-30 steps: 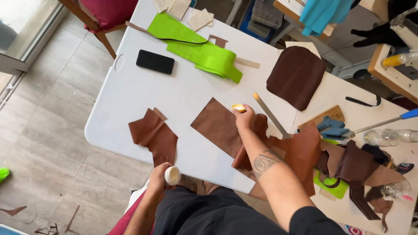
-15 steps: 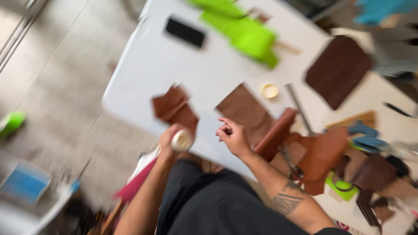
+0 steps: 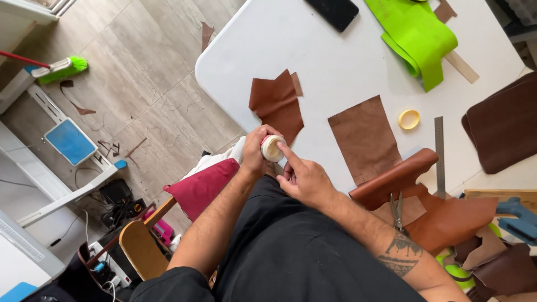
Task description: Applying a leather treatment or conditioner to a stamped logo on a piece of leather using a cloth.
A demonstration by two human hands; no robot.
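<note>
Two hands meet at the near edge of the white surface [image 3: 347,61], and we read them from the left. On the floor at far left we see a green broom head [image 3: 62,69] and a blue tray [image 3: 71,141]. Next comes our left hand [image 3: 255,152], its grip wrapped around a small round open jar [image 3: 273,148] of pale paste, held just off the surface edge above the lap. Beyond the jar, a dark brown leather scrap [image 3: 277,103] lies flat. Our right hand [image 3: 305,179] points its index finger into the jar's mouth, the other fingers loosely curled and pinching nothing. Further right lie a rectangular brown leather panel [image 3: 364,137], the jar's yellow lid [image 3: 409,119], a steel ruler [image 3: 439,156] and a lime green strip [image 3: 419,33].
</note>
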